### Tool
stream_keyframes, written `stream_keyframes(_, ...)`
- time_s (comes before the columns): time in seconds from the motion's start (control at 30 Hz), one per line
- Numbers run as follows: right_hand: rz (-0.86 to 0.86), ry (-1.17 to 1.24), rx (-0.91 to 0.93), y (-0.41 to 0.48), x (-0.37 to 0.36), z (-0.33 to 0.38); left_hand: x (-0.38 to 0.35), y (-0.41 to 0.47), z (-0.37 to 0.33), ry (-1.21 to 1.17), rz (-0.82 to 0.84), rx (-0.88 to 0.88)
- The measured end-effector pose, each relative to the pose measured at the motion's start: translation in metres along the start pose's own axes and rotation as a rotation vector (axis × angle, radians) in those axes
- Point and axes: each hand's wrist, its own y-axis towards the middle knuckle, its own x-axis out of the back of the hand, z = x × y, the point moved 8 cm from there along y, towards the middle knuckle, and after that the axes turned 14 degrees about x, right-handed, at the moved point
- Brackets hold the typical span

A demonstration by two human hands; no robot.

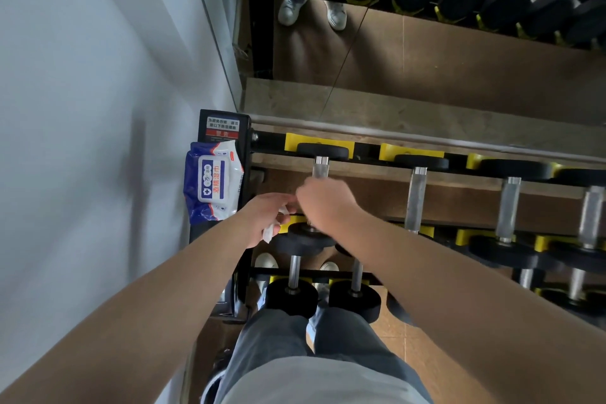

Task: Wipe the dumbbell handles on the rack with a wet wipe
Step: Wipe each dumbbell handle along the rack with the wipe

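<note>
Under both hands, dumbbell handle (320, 169) points away

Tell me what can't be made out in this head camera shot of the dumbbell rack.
- Wet wipe: mostly hidden inside the left hand; its size is unclear.
- Leftmost dumbbell handle: the right hand covers its lower part, so contact is unclear.
- Wipes pack: small print unreadable.
- Rack: cut off by the right edge.
</note>
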Motion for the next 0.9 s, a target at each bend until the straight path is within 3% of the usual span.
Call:
stream_keyframes(0.13,-0.225,-0.097,-0.097,-0.01,0.024,-0.043,0.0,0.001,0.003,-0.054,0.051,-0.007)
stream_keyframes(0.33,-0.102,0.028,0.17,-0.029,-0.035,-0.016,-0.005,0.001,0.002,-0.013,-0.007,0.03)
stream_keyframes(0.4,-0.126,0.112,0.17,-0.033,-0.048,-0.017,-0.01,-0.002,-0.003,-0.007,0.008,0.017)
stream_keyframes(0.53,-0.288,0.382,-0.006,-0.037,-0.053,-0.036,-0.013,-0.006,-0.008,0.007,0.017,0.001)
stream_keyframes(0.7,-0.374,0.679,-0.212,-0.038,-0.062,-0.052,-0.015,-0.006,-0.012,0.009,0.021,0.002)
stream_keyframes(0.9,-0.692,1.05,-0.547,-0.033,-0.045,-0.087,-0.021,-0.008,-0.017,0.053,0.012,-0.035)
